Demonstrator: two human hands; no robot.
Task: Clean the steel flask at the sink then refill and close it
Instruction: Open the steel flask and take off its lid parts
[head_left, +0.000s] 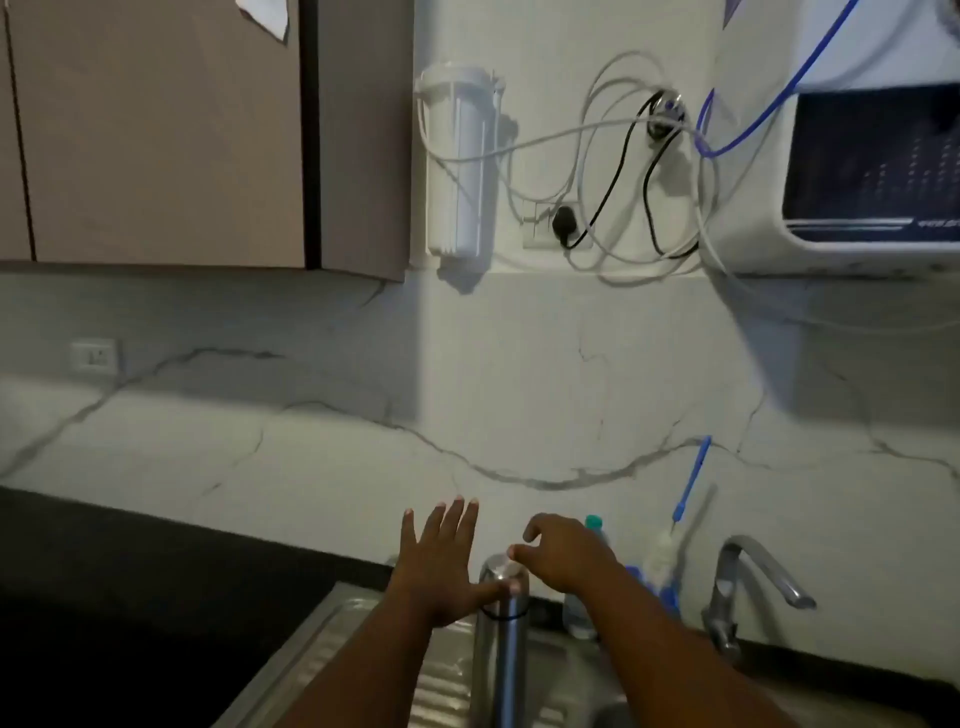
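The left hand (441, 566) was spread flat, fingers straight and apart, its thumb touching the side of the flask (501, 639) just under the cap (503, 569), probably to steady it. The flask stood upright on the ribbed drainboard of the sink (332, 639), cap on, so the cleaning looked not yet begun. The right hand (563, 558) hovered over the cap with fingers loosely curled and one fingertip at its rim, gripping nothing that I could see; I judged it was about to twist the cap off. Right of that stood a bottle (592, 525) with a teal top, a brush (688, 483) with a blue handle and the tap (748, 587). Nothing blocked the cap, though the bottle stood close behind the right wrist.
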